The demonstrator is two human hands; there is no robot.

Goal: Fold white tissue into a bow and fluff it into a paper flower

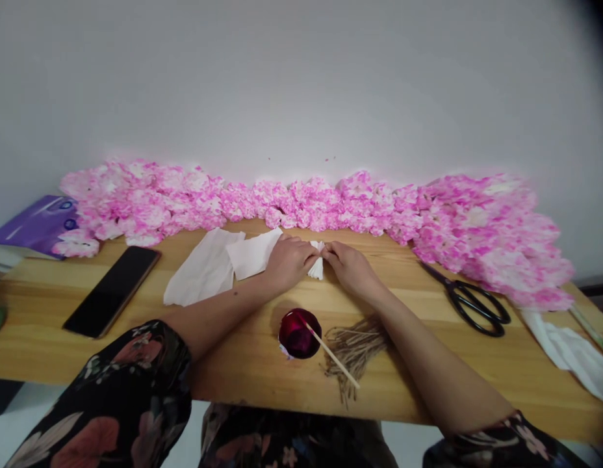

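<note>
A small gathered piece of white tissue [316, 268] is pinched at its middle between my two hands, its folds fanning out above and below. My left hand [290, 261] grips it from the left, fingers closed. From the right, my right hand [347, 265] holds it between thumb and fingers. White tissue sheets [201, 268] lie beside and partly behind my left hand. Nearer to me stands a small cup of dark magenta liquid [297, 338] with a thin wooden stick [333, 356] leaning in it. A bundle of thin brown ties [357, 348] lies right of the cup.
Pink and white paper flowers [311, 201] line the table's back edge against the wall. Black scissors [472, 302] lie at the right, near a white cloth [569, 351]. A phone [114, 291] and a purple pack [38, 224] are at the left of the wooden table [243, 370].
</note>
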